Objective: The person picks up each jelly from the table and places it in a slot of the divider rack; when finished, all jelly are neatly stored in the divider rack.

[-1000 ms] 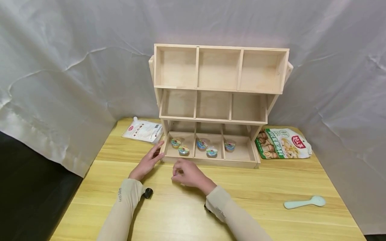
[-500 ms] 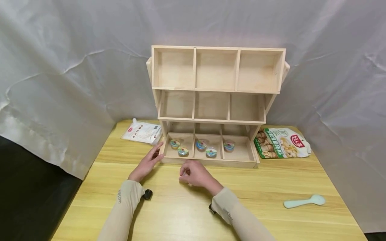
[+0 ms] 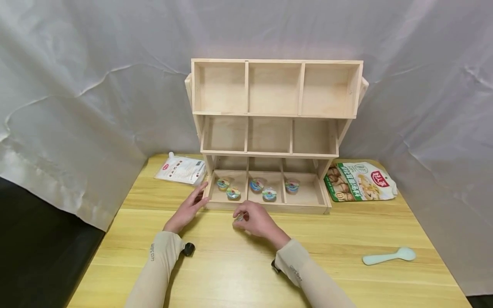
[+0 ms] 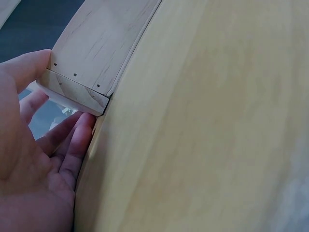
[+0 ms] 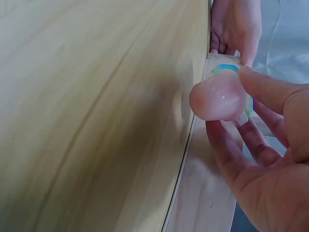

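In the head view my right hand [image 3: 255, 220] pinches a small jelly cup [image 5: 219, 95] between thumb and fingers, just in front of the wooden shelf [image 3: 269, 208]. The right wrist view shows its clear, pinkish rounded body and part of a blue and yellow lid. My left hand [image 3: 187, 210] touches the shelf's lower left front corner, its fingers fairly straight and spread about the edge. More jelly cups lie in the bottom tier: two in the left compartment [image 3: 233, 193], two in the middle, including a blue one [image 3: 269, 194], and one [image 3: 292, 185] in the right.
A white spouted pouch [image 3: 182, 169] lies left of the shelf. On its right is a green and white food packet [image 3: 360, 182] with mushrooms pictured. A pale green spoon [image 3: 390, 256] lies at the right of the wooden table [image 3: 215, 273]. Grey sheeting [image 3: 96, 107] hangs behind.
My right hand has moved to the right along the front of the shelf, still pinching the jelly cup. My left hand stays at the corner. The camera view has shifted slightly.
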Motion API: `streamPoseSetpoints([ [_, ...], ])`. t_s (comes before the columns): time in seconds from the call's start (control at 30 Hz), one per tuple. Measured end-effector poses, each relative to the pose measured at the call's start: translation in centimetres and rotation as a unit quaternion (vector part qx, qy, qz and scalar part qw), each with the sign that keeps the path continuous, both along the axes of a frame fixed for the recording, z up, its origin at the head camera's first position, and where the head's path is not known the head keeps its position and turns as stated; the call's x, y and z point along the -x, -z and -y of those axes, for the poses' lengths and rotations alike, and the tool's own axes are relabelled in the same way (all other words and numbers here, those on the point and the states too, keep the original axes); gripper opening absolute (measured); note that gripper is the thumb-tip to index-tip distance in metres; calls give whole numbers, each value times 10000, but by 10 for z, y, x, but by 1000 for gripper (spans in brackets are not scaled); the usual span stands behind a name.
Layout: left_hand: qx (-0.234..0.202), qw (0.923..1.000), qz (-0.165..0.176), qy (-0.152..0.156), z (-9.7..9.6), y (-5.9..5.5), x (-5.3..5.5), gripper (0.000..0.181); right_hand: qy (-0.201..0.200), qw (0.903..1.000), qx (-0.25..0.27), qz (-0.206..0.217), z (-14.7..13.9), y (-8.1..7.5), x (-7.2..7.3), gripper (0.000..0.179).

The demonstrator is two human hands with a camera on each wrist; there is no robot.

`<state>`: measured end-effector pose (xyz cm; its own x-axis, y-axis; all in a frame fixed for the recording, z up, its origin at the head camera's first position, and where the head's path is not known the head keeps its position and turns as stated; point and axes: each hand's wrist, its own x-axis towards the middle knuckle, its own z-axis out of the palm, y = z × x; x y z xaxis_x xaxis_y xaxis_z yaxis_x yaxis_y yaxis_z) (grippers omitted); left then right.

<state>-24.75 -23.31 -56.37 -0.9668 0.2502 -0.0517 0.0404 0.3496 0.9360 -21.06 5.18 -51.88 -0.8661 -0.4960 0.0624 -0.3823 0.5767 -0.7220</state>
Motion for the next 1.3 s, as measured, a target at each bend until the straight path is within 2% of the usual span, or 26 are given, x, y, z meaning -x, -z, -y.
streamPoseSetpoints([
  [0.13,5,10000,-36,0,0,-1,0,64,0,9999,146,26,-6,3,0,14],
  [0.23,-61,10000,62,46,-3,-14,-4,64,-78,9997,205,64,-13,4,-1,17],
  [0.37,-146,9996,228,91,-6,-33,-11,64,-201,9998,37,25,-23,3,-5,25],
  [0.53,-157,9996,239,78,-6,-34,-12,64,-233,9994,-215,-140,-32,1,-6,33],
  [0.73,-176,9995,230,102,-7,-37,-14,63,-199,9996,-167,-94,-36,4,-6,34],
  [0.9,-161,9996,178,122,-7,-32,-11,63,-159,9995,-223,-168,-37,5,-5,37],
  [1.13,-148,9997,168,11,-3,-6,-1,64,-32,9972,-594,-443,-35,7,-6,39],
  [1.3,-54,9999,82,-37,-2,-2,-1,63,109,9984,-514,-229,-36,9,-6,46],
])
